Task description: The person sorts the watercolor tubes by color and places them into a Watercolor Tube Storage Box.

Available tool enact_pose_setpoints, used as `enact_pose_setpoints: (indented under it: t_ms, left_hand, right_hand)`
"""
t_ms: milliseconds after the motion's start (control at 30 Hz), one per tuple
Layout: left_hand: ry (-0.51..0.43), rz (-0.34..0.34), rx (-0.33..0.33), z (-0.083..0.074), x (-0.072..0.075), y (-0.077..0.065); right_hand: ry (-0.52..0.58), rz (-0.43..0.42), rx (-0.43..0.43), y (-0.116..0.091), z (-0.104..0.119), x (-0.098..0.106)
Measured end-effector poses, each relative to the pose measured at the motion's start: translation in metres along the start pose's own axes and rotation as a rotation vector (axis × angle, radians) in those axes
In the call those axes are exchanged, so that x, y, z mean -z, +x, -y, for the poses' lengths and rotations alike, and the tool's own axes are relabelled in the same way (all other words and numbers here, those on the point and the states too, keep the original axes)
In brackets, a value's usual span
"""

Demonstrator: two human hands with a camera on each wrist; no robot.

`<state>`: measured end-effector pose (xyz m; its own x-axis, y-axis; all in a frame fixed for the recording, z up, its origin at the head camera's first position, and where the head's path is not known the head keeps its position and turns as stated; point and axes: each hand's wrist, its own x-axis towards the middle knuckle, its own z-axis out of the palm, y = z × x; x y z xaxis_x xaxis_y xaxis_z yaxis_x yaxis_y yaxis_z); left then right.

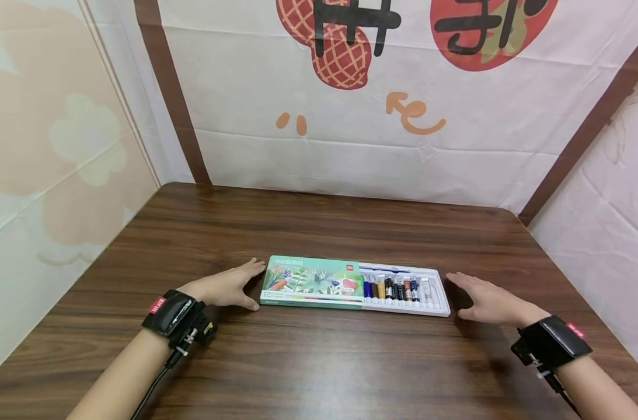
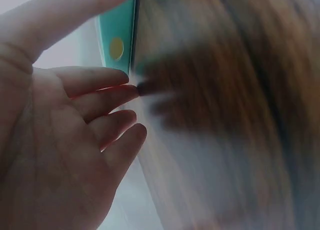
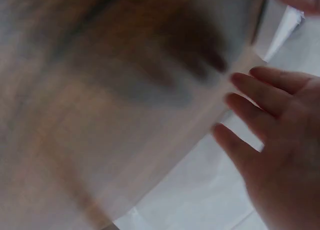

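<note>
A flat green paint box [image 1: 310, 282] with printed plants on its cover lies on the table. From its right end a white tray [image 1: 443, 298] sticks out, with several small paint tubes [image 1: 397, 289] in a row and a thin dark-blue brush [image 1: 384, 269] along the far side. My left hand [image 1: 229, 286] is at the box's left end, thumb and fingers spread; in the left wrist view the fingertips come right by the green end panel [image 2: 116, 34]. Beside the tray's right end is my right hand [image 1: 491, 301], fingers extended and apart, holding nothing.
The dark wood-grain table [image 1: 319, 361] carries the box near its middle. A white printed cloth [image 1: 234, 87] hangs behind the far edge, with more cloth at both sides. Each wrist wears a black camera band [image 1: 177, 318] with a cable.
</note>
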<state>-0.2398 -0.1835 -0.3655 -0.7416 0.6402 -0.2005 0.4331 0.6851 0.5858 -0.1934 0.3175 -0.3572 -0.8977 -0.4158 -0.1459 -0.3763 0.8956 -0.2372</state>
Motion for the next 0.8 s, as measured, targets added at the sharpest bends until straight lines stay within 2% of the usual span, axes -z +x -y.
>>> enact_pose_setpoints:
  t_ms: [67, 200, 567, 800]
  left_hand:
    - [0.004, -0.002, -0.03, -0.001, -0.001, 0.0]
    - [0.005, 0.012, -0.045, -0.006, -0.005, 0.005]
    - [0.088, 0.022, -0.029, -0.023, -0.012, 0.022]
    - [0.118, 0.017, -0.021, -0.026, -0.012, 0.022]
  right_hand:
    - [-0.038, -0.013, 0.024, 0.002, 0.001, -0.002]
    - [-0.105, -0.055, 0.067, 0.01, 0.008, -0.004]
    - [-0.196, -0.062, 0.078, 0.022, 0.031, -0.006]
    - [-0.198, -0.105, 0.093, 0.026, 0.039, -0.012]
